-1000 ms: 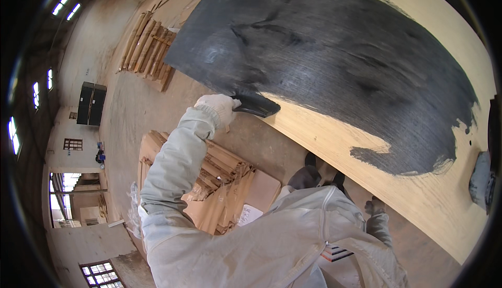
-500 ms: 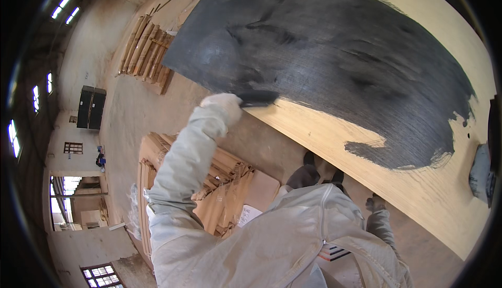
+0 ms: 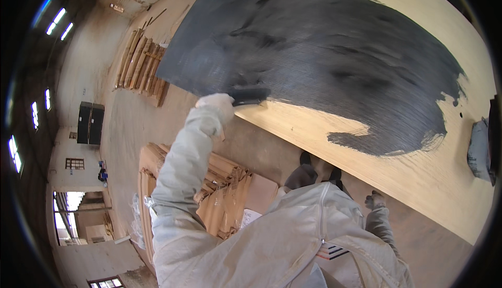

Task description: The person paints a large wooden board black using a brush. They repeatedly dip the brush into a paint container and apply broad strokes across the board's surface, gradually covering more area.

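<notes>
A large pale wood panel (image 3: 413,183) fills the upper right, with a broad layer of black coating (image 3: 314,63) smeared over its middle and far left part. My left hand (image 3: 218,105), in a whitish glove, is closed around a wide black-coated brush (image 3: 250,97). The brush lies against the panel at its near left edge, where black meets bare wood. Low by the panel's near edge is my right hand (image 3: 374,200), dark-stained or dark-gloved, its fingers curled with nothing visible in them. Whether it touches the panel is hard to tell.
A grey, black-stained container (image 3: 480,152) stands at the panel's right end. Cardboard-wrapped stacks (image 3: 225,194) sit close by my left arm. Farther off are long wrapped bundles (image 3: 137,63) on the floor and a black cabinet-like box (image 3: 90,123) by the wall.
My left hand and the brush have shifted slightly left along the panel's near edge. The view has also shifted a little. My right hand stays beside the near edge.
</notes>
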The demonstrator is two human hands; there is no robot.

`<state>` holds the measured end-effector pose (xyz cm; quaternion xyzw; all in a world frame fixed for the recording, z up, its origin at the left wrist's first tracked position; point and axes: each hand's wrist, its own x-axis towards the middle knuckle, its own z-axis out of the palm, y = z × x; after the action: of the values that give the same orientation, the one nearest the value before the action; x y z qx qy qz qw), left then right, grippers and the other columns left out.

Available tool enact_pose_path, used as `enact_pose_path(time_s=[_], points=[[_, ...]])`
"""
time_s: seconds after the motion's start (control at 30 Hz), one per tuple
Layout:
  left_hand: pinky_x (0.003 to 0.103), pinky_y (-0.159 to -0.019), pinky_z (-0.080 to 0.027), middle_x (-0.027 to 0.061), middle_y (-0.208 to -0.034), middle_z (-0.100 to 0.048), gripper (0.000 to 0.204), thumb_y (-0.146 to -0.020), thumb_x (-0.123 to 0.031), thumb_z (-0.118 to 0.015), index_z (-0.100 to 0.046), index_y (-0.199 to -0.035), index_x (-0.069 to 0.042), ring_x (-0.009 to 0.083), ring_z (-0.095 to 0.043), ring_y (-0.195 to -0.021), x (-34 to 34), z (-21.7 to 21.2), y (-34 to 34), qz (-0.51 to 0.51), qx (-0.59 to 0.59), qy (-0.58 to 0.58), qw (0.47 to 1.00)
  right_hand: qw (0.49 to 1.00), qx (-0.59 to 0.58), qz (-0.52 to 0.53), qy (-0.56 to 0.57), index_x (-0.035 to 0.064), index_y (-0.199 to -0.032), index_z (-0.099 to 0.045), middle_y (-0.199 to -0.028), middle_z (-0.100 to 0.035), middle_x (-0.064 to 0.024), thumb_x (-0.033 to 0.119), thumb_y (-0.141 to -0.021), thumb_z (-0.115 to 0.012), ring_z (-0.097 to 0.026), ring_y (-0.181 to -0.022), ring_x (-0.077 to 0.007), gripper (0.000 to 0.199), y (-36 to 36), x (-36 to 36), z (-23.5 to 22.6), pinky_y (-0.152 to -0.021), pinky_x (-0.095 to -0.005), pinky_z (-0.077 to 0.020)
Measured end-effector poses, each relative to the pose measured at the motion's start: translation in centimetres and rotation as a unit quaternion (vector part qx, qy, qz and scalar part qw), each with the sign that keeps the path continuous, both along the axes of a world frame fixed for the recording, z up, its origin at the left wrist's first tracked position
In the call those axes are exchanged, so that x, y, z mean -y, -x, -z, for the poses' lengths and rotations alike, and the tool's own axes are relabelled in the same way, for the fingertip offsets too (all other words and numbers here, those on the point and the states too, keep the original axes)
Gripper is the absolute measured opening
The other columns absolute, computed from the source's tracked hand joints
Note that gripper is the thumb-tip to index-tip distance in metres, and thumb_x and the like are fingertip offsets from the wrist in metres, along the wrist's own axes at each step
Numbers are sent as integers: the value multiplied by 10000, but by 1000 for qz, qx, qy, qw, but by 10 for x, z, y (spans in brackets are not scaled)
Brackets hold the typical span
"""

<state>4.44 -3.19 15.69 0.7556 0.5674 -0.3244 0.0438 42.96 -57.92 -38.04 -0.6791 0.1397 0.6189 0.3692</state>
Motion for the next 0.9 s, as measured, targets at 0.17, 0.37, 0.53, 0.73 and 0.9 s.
enact_pose_path(time_s=[0.17, 0.37, 0.53, 0.73, 0.9], points=[[457, -1081, -565, 119, -1324, -765, 433, -1037, -330, -560, -710, -1430, -231, 347, -722, -1233, 43, 4, -34, 50, 17, -33, 998, 995, -60, 73, 44, 240, -994, -527, -734, -602, -126, 54, -997, -494, -583, -533, -343, 189, -7, 32, 7, -443, -534, -409], [468, -1102, -549, 131, -1325, -765, 452, -1047, -284, -557, -675, -1468, -171, 339, -713, -1259, 56, 8, -75, 89, -2, -9, 996, 998, -54, 13, 19, 239, -1185, -600, -889, -683, -146, 165, -1064, -482, -685, -696, -386, 185, -9, 58, 34, -502, -551, -483], [493, -1074, -552, 172, -1291, -766, 466, -1035, -279, -553, -664, -1472, -160, 369, -716, -1226, 97, 4, -103, 106, 65, -19, 992, 999, -41, 26, 17, 207, -1213, -605, -865, -710, -150, 125, -1022, -548, -691, -635, -360, 215, -10, 47, 17, -492, -512, -517], [488, -1056, -558, 158, -1267, -778, 386, -1046, -337, -583, -741, -1338, -142, 368, -726, -1210, 77, 7, -94, 82, 36, -49, 995, 995, 64, 73, -7, 167, -1484, -592, -894, -728, -153, 94, -1020, -550, -695, -634, -298, 471, -12, 58, 1, -509, -452, -535], [579, -904, -572, 221, -1040, -788, 366, -1054, -315, -567, -700, -1307, -86, 432, -749, -1036, 152, 54, -175, 184, 233, -46, 954, 973, 181, -131, -50, 23, -1434, -667, -990, -778, -164, 109, -1035, -597, -722, -722, -213, 414, 16, 32, -100, -638, -354, -586]])
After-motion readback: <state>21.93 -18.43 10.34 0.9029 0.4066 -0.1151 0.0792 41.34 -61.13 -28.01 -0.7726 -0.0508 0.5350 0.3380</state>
